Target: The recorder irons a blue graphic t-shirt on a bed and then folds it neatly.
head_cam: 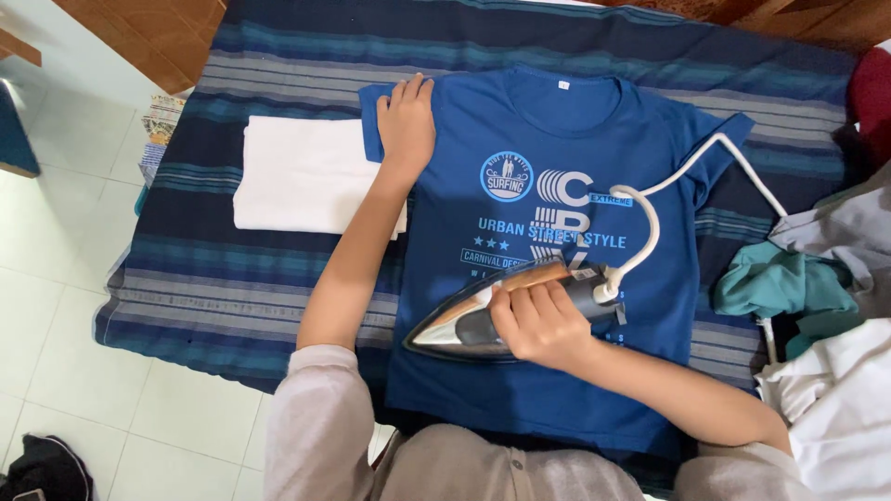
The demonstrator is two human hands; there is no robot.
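A striped blanket (232, 278) in dark blue, teal and grey covers the work surface and spans nearly the full width of the scene. A blue T-shirt (520, 371) with pale printed graphics lies flat on it, front side up, collar at the far edge and hem at the near edge, in the centre of the blanket. A folded white cloth (297, 176) lies on the blanket just left of the shirt, touching its left sleeve area. At the right edge sits a loose pile of clothes (817, 306) in teal, grey and white.

An electric iron (483, 320) rests on the lower chest area of the shirt, tip pointing left. Its white cord (650, 218) loops up from the rear of the iron and runs to the far right across the right sleeve.

The right hand (538, 325) is closed around the iron handle. The left hand (406, 121) lies open and flat, palm down, on the left shoulder of the shirt, fingers pointing to the far side.
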